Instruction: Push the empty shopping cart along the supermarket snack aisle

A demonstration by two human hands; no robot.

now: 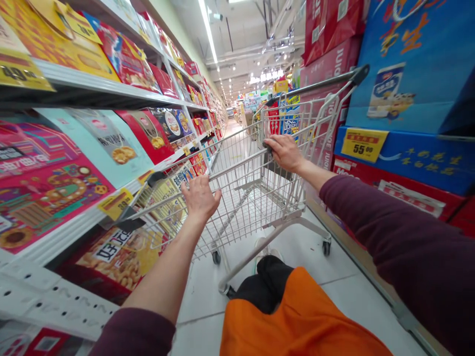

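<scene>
Right hand (285,153) on shopping cart handle (237,165); left hand (200,199) splayed across it

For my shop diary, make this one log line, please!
Right hand: on silver wire shopping cart rim | Left hand: open, near rim | Beside: colourful boxes, white shelves

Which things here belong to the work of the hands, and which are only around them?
In use: left hand, right hand, cart handle, cart.
Around: shelf boxes, stacked boxes, price tag, orange bag.
</scene>
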